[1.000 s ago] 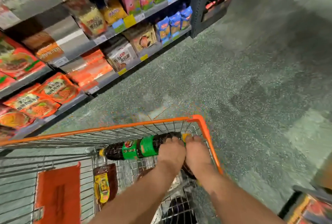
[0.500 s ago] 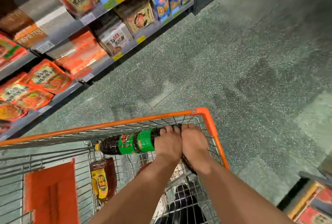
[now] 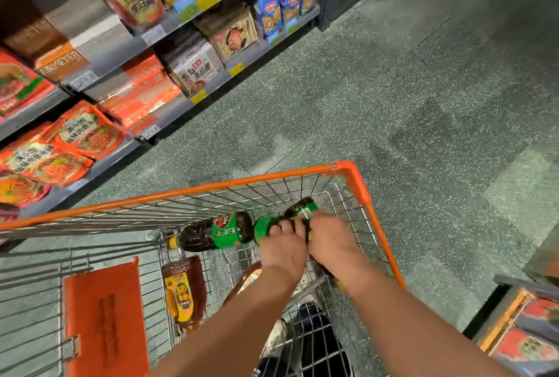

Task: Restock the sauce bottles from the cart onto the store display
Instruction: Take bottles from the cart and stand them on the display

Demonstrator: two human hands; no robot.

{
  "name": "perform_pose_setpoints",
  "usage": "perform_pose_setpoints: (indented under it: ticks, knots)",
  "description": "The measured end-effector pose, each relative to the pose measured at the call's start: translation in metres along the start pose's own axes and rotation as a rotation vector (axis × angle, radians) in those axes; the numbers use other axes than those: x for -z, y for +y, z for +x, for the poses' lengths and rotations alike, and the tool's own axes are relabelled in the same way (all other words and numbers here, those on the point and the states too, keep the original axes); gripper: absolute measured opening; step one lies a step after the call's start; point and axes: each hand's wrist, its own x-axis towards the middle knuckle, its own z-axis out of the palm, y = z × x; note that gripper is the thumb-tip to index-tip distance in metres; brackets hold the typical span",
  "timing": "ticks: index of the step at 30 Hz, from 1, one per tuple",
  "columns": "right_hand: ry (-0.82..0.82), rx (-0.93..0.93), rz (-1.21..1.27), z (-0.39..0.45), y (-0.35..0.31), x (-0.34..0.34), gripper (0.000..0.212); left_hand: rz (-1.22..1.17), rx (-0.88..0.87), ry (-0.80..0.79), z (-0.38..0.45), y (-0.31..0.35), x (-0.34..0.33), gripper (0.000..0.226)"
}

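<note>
A big dark sauce bottle (image 3: 217, 231) with a green label and yellow cap lies on its side against the front wall of the orange-rimmed wire cart (image 3: 354, 177). My left hand (image 3: 282, 252) grips its thick end, fingers curled over the green band. My right hand (image 3: 331, 245) is pressed against the left one. It holds a dark, green-labelled bottle end (image 3: 302, 210) that sticks out past its fingers. I cannot tell whether that end belongs to the same bottle. A brown bottle with a yellow label (image 3: 184, 292) lies on the cart floor.
Grey shelves (image 3: 169, 25) with noodle and pasta packets run along the left. Speckled green floor (image 3: 423, 104) spreads ahead and to the right. An orange child-seat flap (image 3: 102, 316) lies in the cart's near end. A low display (image 3: 526, 334) stands at the bottom right.
My view has dropped and the cart sits closer to the shelves. Both hands stay on the bottle at the cart's front right. A dark bottle end now shows beyond my right fingers.
</note>
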Motion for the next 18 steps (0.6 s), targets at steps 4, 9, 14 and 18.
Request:
perform_pose_setpoints:
  ticks: [4,9,14,18]
  knots:
    - [-0.02,0.096,-0.004,-0.037,-0.032,-0.007,0.02,0.008,0.002,-0.031,-0.036,-0.024,0.002,0.053]
    - [0.062,0.117,0.036,-0.088,-0.05,0.006,0.02,0.01,-0.061,0.043,-0.093,-0.041,0.016,0.048]
    - [0.181,0.021,0.11,-0.144,-0.051,0.031,0.024,-0.072,-0.152,0.119,-0.138,-0.036,0.042,0.035]
    - [0.205,-0.016,0.126,-0.191,-0.037,0.056,0.017,-0.046,-0.281,0.189,-0.175,-0.018,0.066,0.041]
